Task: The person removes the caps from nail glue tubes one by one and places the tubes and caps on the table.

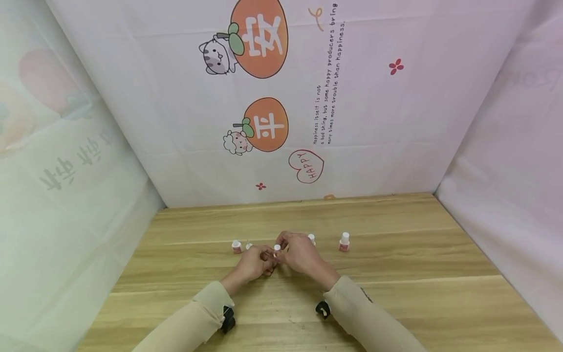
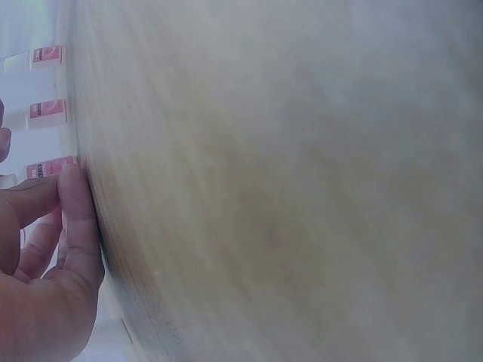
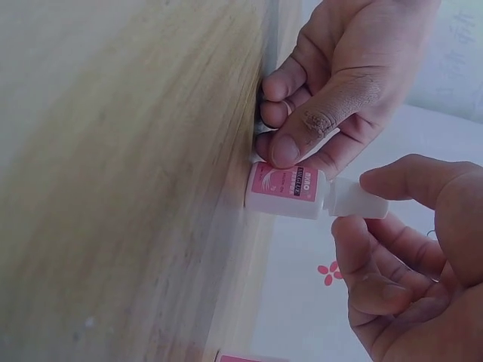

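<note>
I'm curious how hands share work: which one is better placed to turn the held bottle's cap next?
Probably the right hand: its fingers pinch the white cap, while the left hand holds the bottle lower down.

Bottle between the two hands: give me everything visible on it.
The bottle is small and white, apparently plastic, with a flat-sided body, a short neck and a white cap. Its pink label carries a white swoosh and a dark printed bar; the finest print is unreadable. It stands upright on the wooden table. The left hand holds the body; the right hand pinches the cap. The cap is on, but whether it's loosened can't be told.
</note>
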A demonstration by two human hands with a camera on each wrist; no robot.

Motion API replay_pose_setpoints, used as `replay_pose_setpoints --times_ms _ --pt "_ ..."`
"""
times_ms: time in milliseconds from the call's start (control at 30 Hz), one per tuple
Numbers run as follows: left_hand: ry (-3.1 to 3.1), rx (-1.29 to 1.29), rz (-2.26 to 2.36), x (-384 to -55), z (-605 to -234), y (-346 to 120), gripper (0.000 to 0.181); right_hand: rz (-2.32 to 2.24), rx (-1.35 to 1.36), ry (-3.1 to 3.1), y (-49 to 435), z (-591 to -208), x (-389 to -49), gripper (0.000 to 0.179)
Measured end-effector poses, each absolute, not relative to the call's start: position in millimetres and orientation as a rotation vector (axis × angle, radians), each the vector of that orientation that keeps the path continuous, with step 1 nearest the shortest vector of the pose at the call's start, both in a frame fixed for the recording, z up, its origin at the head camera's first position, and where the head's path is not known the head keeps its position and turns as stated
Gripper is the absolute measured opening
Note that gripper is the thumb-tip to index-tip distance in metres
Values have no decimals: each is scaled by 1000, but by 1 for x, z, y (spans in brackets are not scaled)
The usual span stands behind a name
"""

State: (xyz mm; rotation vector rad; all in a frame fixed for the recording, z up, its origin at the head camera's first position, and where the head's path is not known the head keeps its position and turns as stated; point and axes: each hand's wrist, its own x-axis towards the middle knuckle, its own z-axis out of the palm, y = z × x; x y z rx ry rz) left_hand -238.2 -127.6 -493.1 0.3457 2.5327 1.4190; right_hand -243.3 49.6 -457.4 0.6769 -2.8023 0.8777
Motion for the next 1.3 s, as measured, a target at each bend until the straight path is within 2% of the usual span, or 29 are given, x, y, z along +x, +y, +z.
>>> replay_pose_setpoints --times_ms 1300 --pt "2509 345 1449 -240 -497 -128 17 818 692 -2815 49 -460 -244 15"
